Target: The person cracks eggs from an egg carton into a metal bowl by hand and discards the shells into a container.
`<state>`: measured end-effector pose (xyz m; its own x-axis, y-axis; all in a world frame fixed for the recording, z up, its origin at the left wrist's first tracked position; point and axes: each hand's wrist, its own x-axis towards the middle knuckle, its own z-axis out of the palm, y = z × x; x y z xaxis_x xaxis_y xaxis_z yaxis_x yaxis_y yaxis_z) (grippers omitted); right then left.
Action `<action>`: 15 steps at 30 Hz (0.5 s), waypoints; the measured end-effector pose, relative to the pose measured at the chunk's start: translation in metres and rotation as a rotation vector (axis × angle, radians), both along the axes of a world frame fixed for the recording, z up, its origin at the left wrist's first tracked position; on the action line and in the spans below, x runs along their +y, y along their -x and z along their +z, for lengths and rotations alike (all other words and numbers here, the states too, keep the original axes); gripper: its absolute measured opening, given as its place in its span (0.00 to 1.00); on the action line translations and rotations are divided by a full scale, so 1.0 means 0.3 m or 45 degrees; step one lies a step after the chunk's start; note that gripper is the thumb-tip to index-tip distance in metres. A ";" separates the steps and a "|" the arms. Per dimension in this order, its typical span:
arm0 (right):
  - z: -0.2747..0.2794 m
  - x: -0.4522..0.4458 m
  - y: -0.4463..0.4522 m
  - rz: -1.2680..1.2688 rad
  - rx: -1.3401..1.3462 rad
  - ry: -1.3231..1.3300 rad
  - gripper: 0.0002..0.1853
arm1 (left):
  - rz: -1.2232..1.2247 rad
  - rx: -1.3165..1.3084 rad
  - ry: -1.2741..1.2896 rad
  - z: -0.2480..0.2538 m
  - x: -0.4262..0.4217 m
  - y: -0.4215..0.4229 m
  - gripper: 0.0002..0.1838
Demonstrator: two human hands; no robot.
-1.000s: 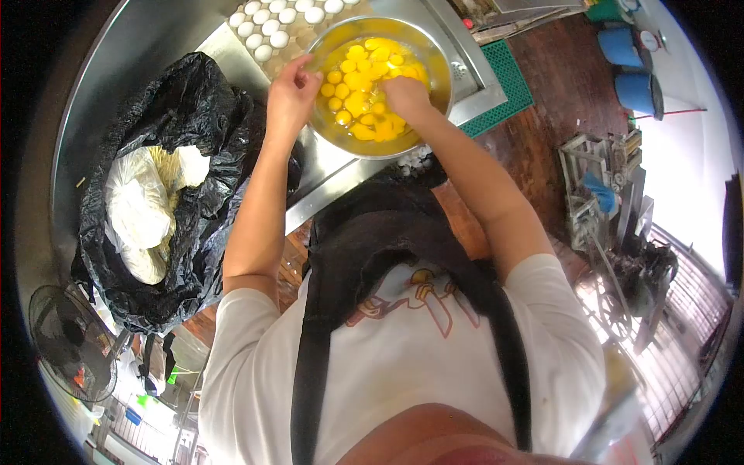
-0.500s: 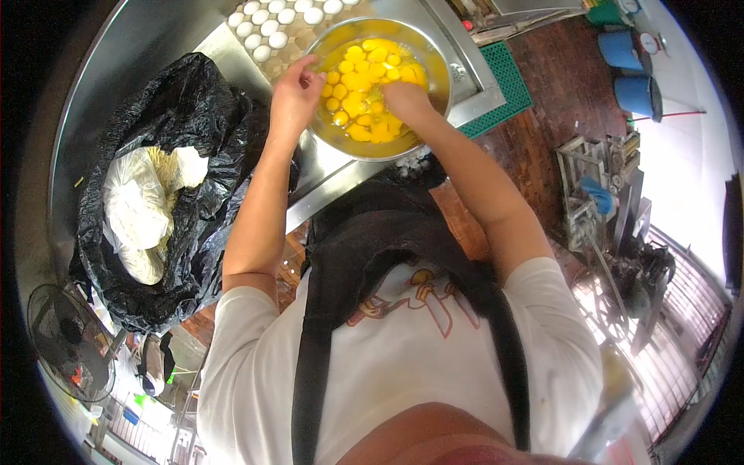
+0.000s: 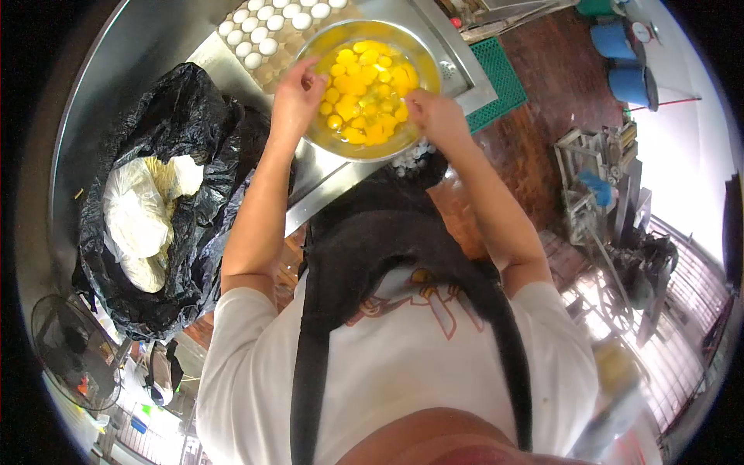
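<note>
A wide metal bowl [image 3: 431, 66] holds many raw egg yolks [image 3: 353, 85] in clear egg white. At its left rim, my left hand [image 3: 297, 97] hovers with bent fingers, thumb and fingertips apart, nothing visible between them. Over the right rim is my right hand [image 3: 438, 118], its fingers drawn together toward the yolks. A tiny pale spot shows at those fingertips, too small to name. Behind the bowl, white eggs [image 3: 259, 35] sit in a cardboard egg tray [image 3: 288, 48] with several bare hollows. Broken eggshells [image 3: 411, 159] lie below the bowl's near edge.
Left on the metal counter [image 3: 116, 93] lies a black plastic bag [image 3: 174, 101] with a clear bag of pale yellowish stuff [image 3: 136, 209] on it. A green mat [image 3: 496, 81] and blue bins [image 3: 632, 84] are at right. A fan [image 3: 74, 349] stands lower left.
My right hand has come up out of the egg mixture and moved right to the bowl's rim. My left hand stays by the left rim. The view has shifted slightly.
</note>
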<state>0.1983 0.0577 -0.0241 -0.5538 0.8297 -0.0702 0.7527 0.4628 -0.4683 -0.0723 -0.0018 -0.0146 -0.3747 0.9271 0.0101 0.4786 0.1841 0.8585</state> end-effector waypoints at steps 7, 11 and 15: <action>0.189 -0.078 -0.225 -0.270 -0.101 0.325 0.09 | -0.055 -0.033 0.014 -0.073 0.012 -0.005 0.21; 0.000 -0.130 -0.361 -0.286 -0.240 0.349 0.09 | -0.064 -0.032 0.049 -0.069 0.018 -0.030 0.21; -0.197 -0.162 -0.467 -0.284 -0.419 0.332 0.09 | -0.095 -0.032 0.066 -0.061 0.022 -0.058 0.21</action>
